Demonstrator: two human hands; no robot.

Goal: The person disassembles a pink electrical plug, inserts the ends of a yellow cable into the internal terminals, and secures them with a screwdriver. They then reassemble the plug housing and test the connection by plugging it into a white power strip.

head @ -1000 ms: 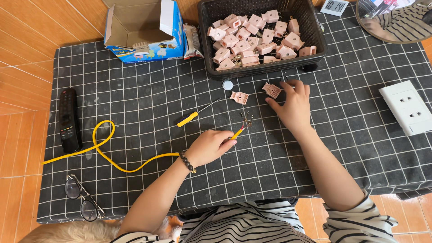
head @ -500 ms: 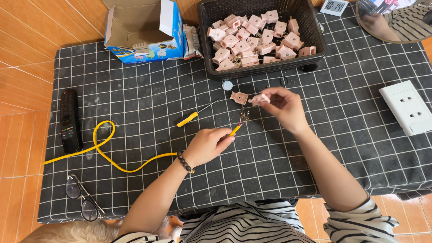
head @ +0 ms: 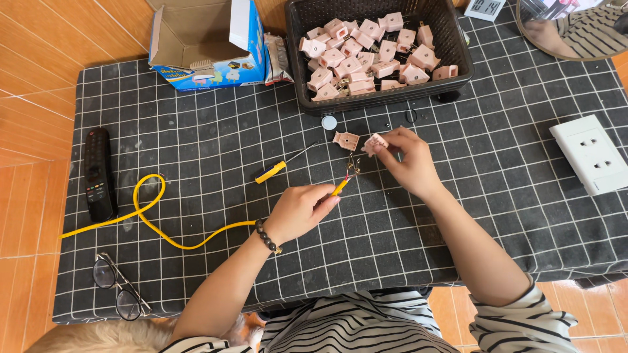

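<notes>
The left hand is closed around the end of a yellow cable, pinching it so that the stripped wires stick up just past the fingertips. The right hand is pinched shut on a pink plug half, held just above the wire ends; whether plug and wires touch cannot be told. The two hands are near each other but apart.

Taking the black basket at the far edge of the checked cloth as the landmark: the held plug half sits just in front of its near rim, with a second pink plug piece lying on the cloth beside it and a small white cap closer to the rim. The basket is full of pink plugs. A yellow-handled screwdriver lies in front of the basket and to its left, well clear of both hands. The cable runs further left in a loop toward a black remote near the cloth's left edge. An open cardboard box stands just left of the basket. A white wall socket lies right of the basket, by the cloth's right edge. Glasses rest at the near left corner. Bare cloth lies open between the screwdriver and the remote, and between the right hand and the socket.
</notes>
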